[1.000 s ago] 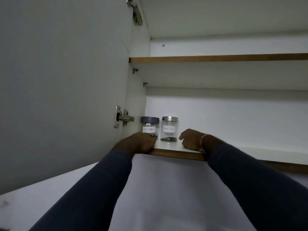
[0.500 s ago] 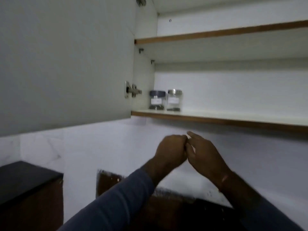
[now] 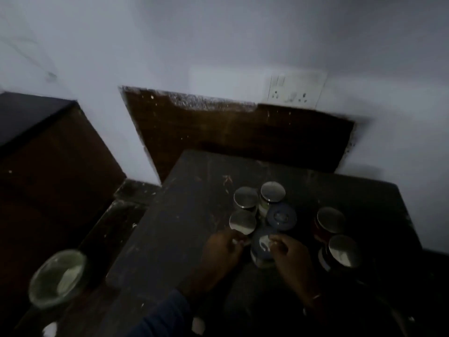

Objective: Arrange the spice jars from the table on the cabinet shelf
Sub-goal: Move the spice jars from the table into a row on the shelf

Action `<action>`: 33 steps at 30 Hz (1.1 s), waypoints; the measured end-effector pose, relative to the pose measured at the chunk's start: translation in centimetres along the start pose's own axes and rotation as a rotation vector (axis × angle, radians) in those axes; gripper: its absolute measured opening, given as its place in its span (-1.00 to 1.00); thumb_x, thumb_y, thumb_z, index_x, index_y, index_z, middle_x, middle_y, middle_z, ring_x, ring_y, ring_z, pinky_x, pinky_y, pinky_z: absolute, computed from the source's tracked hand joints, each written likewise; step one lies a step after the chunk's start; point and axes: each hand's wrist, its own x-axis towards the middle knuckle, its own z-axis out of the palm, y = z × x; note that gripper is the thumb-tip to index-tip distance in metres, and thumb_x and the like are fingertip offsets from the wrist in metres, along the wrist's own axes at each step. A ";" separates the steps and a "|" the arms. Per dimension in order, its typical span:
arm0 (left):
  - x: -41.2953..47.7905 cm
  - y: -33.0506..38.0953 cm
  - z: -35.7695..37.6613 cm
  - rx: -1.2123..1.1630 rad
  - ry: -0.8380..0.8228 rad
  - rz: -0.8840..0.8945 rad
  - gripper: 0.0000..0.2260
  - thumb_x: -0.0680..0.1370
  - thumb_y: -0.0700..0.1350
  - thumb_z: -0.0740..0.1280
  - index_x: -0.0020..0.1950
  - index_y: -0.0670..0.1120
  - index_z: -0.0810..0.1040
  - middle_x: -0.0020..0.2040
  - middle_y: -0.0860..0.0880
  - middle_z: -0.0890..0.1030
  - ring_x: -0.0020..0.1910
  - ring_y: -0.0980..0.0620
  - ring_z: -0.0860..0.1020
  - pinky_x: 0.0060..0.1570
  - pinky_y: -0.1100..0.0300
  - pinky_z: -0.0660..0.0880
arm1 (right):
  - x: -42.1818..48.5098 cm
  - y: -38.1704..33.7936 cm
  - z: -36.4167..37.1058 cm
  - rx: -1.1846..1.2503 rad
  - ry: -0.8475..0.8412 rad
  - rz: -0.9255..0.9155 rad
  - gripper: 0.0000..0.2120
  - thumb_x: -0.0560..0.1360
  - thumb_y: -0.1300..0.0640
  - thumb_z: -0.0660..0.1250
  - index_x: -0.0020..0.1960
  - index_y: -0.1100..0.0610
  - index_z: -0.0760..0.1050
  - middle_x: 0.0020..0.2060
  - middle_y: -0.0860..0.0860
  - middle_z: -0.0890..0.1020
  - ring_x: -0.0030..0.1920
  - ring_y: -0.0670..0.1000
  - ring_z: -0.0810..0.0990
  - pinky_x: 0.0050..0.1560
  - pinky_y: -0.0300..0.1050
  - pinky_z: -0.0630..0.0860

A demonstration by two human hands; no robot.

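Observation:
Several spice jars stand in a cluster on the dark table (image 3: 170,239). Three silver-lidded jars (image 3: 245,197) sit at the cluster's left and back, a blue-lidded jar (image 3: 281,216) in the middle, and two more silver-lidded jars (image 3: 331,220) on the right. My left hand (image 3: 223,251) reaches to the near edge of a silver-lidded jar (image 3: 243,223). My right hand (image 3: 289,256) touches the right side of a second blue-lidded jar (image 3: 261,244), which stands between both hands. Fingers on both hands are curled, and blur hides whether they grip. The cabinet shelf is out of view.
A round metal bowl (image 3: 57,278) sits low at the left, beside the table. A dark counter block (image 3: 36,142) stands at the far left. On the white wall behind are a brown panel (image 3: 218,132) and a switch socket (image 3: 294,92).
The view has swung down from the cabinet shelf to the table. Both hands left the shelf, met in mid air, and have dropped to the jars on the table.

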 end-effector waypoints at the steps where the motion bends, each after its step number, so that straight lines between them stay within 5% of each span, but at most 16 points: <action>1: -0.7 -0.2 0.5 -0.008 0.014 0.003 -0.82 0.44 -0.12 0.32 0.01 0.01 0.62 -0.07 -0.02 0.69 -0.07 0.12 0.57 -0.03 0.59 0.35 | -0.3 0.6 0.5 0.011 -0.026 0.018 -0.74 0.53 0.21 0.35 0.20 0.11 0.60 0.16 0.06 0.66 0.17 0.02 0.61 0.12 -0.21 0.48; 6: -1.3 -1.1 1.8 0.157 -0.008 -0.076 -0.65 0.45 -0.10 0.37 0.23 -0.04 0.54 0.15 -0.06 0.55 0.14 -0.01 0.50 0.05 0.38 0.24 | 0.0 0.7 1.7 -0.001 -0.031 -0.025 -0.64 0.46 0.19 0.42 0.26 0.16 0.55 0.19 0.10 0.60 0.21 0.06 0.56 0.24 -0.01 0.52; 10: -1.1 -1.1 1.8 0.139 -0.030 -0.120 -0.63 0.45 -0.11 0.38 0.26 -0.06 0.51 0.17 -0.06 0.50 0.17 0.00 0.46 0.05 0.43 0.21 | 1.1 0.6 1.9 -0.350 0.075 -0.121 -0.48 0.35 -0.04 0.49 0.27 0.03 0.49 0.27 0.06 0.45 0.29 0.13 0.40 0.24 0.07 0.44; 14: -0.9 -1.6 2.0 0.124 -0.043 -0.154 -0.65 0.45 -0.13 0.40 0.23 -0.09 0.53 0.18 -0.10 0.52 0.18 -0.04 0.47 -0.04 0.47 0.16 | 2.3 1.6 2.3 -0.386 0.034 -0.081 -0.22 0.28 -0.14 0.53 0.41 0.04 0.35 0.37 0.10 0.33 0.34 0.18 0.38 0.27 0.11 0.44; 21: -0.1 -2.2 3.4 0.011 -0.142 -0.195 -0.67 0.47 -0.09 0.40 0.23 -0.06 0.53 0.16 -0.06 0.55 0.13 0.01 0.53 0.07 0.24 0.42 | 2.2 2.4 4.3 -0.352 0.062 -0.151 -0.05 0.32 -0.08 0.54 0.55 0.05 0.10 0.51 0.11 0.12 0.47 0.15 0.24 0.39 0.02 0.38; 24: 0.5 -2.2 2.8 -0.101 -0.130 -0.198 -0.73 0.47 -0.11 0.41 0.16 -0.08 0.56 0.09 -0.02 0.62 0.03 0.07 0.58 0.02 0.28 0.49 | 1.7 1.8 3.3 -0.212 0.104 -0.235 -0.11 0.32 0.02 0.56 0.51 0.12 0.18 0.47 0.09 0.22 0.44 0.07 0.29 0.34 -0.11 0.41; 28: 0.7 -1.4 0.4 -0.383 -0.137 -0.191 -0.76 0.50 -0.05 0.39 0.16 0.06 0.54 0.01 0.08 0.62 -0.06 0.16 0.60 -0.11 0.49 0.48 | 1.4 0.0 -1.1 0.178 0.012 -0.197 -0.18 0.33 -0.05 0.50 0.48 0.01 0.19 0.30 -0.13 0.36 0.20 -0.16 0.45 0.03 -0.37 0.43; 31: 1.1 0.1 -0.7 -0.736 -0.160 -0.299 -0.81 0.56 -0.05 0.30 0.15 0.02 0.57 0.08 -0.06 0.64 0.07 -0.04 0.61 0.06 0.13 0.55 | 1.4 -1.3 -3.2 0.543 -0.079 -0.168 -0.25 0.29 -0.11 0.39 0.44 -0.06 0.26 0.25 -0.16 0.47 0.15 -0.13 0.58 -0.06 -0.25 0.57; 33: 1.5 1.0 -1.1 -1.014 -0.345 -0.452 -0.71 0.55 0.05 0.25 0.18 -0.05 0.58 0.14 -0.18 0.63 0.12 -0.19 0.59 0.10 -0.06 0.55 | 1.5 -1.6 -3.4 0.633 -0.081 -0.179 -0.32 0.33 -0.01 0.36 0.43 -0.05 0.30 0.27 -0.05 0.49 0.20 -0.04 0.57 0.04 -0.09 0.59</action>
